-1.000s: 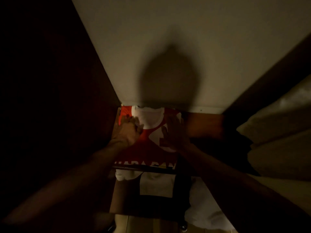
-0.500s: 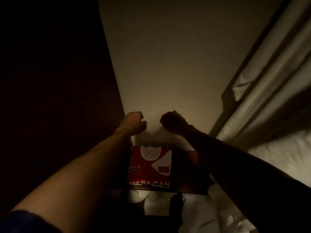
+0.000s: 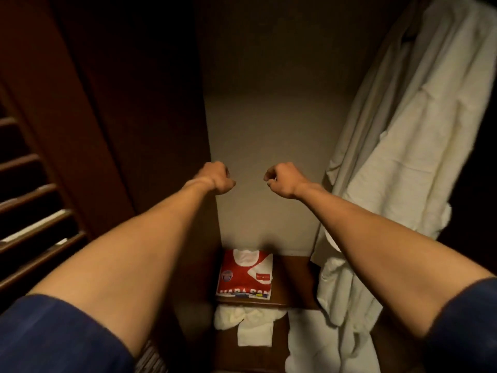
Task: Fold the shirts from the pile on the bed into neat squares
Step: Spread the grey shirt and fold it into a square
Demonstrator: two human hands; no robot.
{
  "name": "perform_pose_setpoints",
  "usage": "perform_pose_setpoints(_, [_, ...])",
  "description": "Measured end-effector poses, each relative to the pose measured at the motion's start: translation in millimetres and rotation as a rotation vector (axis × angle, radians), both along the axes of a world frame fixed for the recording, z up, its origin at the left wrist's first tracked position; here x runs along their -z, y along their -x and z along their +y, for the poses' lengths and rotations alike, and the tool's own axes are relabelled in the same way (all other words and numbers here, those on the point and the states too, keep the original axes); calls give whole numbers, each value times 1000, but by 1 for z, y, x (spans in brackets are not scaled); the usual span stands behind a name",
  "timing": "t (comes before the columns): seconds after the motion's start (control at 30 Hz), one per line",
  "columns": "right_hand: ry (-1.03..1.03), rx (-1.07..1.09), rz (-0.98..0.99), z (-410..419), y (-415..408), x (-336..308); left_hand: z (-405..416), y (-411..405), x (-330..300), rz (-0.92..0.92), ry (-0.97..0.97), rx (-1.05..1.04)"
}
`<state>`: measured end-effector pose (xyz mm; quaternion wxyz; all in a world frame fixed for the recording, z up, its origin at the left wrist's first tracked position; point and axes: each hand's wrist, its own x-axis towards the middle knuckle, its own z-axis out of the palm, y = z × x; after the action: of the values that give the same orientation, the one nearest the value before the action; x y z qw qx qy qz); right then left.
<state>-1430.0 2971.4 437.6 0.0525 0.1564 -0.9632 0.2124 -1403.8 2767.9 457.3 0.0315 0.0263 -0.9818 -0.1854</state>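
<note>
A folded red and white shirt (image 3: 244,274) lies as a neat square on a dark wooden shelf (image 3: 293,281) low in a closet, against the back wall. My left hand (image 3: 217,177) and my right hand (image 3: 282,179) are both raised well above it in front of the pale back wall, fingers curled into loose fists, holding nothing. Both forearms stretch forward from blue sleeves. No bed or shirt pile is in view.
White towels (image 3: 248,323) lie crumpled on a lower shelf beneath the shirt. A white bathrobe (image 3: 398,146) hangs along the right side. A dark wooden panel (image 3: 129,103) bounds the left, beside a louvred door (image 3: 29,211).
My hands have lifted off the folded shirt and risen, curling into fists. The view has pulled back and up, so the shirt now sits far below the hands.
</note>
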Motion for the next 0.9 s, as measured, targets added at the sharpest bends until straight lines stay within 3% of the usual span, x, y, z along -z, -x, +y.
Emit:
perform_pose_setpoints(0.3, [-16, -87, 81, -2, -83, -84, 16, -82, -70, 83, 3, -52])
perform_pose_setpoints(0.57, [-39, -310, 82, -28, -124, -94, 1, -158, -100, 131, 16, -184])
perform_pose_setpoints(0.9, [-32, -818, 67, -177, -249, -105, -94, -355, -127, 141, 101, -563])
